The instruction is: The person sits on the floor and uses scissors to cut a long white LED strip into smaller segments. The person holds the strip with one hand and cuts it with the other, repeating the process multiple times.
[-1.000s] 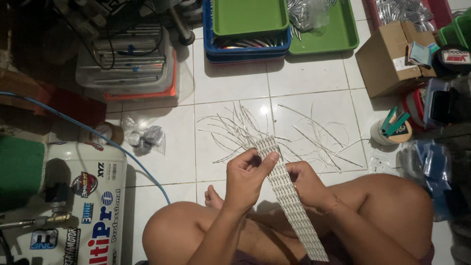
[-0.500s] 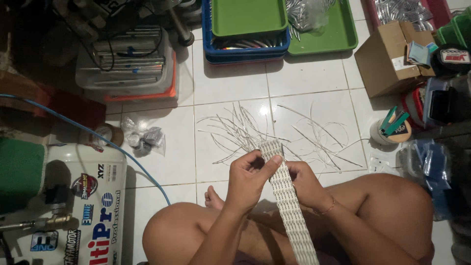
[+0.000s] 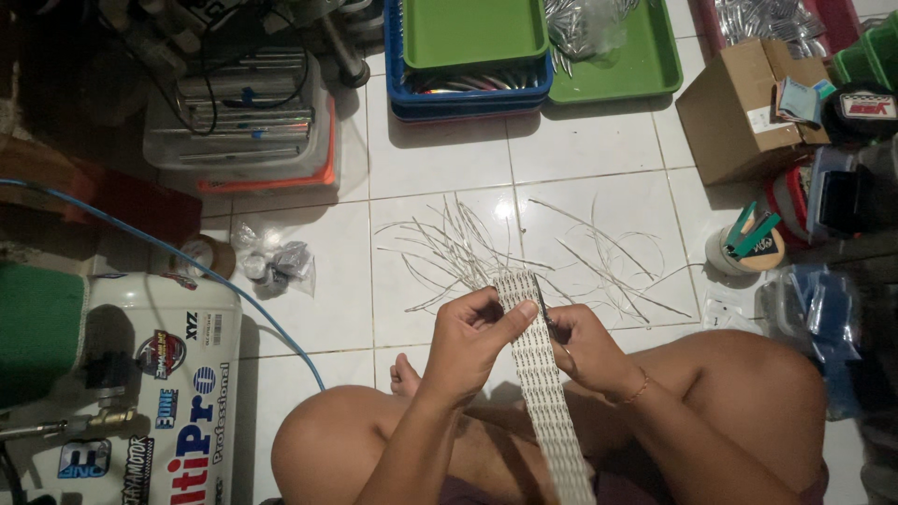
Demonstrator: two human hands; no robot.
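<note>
I sit cross-legged on a white tiled floor. A long white perforated strip (image 3: 543,374) runs from my lap up between both hands. My left hand (image 3: 472,341) grips the strip's upper end, thumb laid across it. My right hand (image 3: 580,346) is closed on a small dark tool (image 3: 543,309) whose tip meets the strip's right edge near the top. Several thin white slivers (image 3: 468,248) lie scattered on the tiles just beyond my hands.
A white machine tank (image 3: 159,393) with a blue hose (image 3: 168,252) stands at the left. Stacked blue and green trays (image 3: 472,47) sit at the back, a cardboard box (image 3: 744,108) at the right, a clear lidded bin (image 3: 248,126) back left, and a tape roll (image 3: 748,248) nearby.
The strip and both hands have shifted slightly; the strip's top end now sits a little lower and closer to my hands. Nothing else has moved.
</note>
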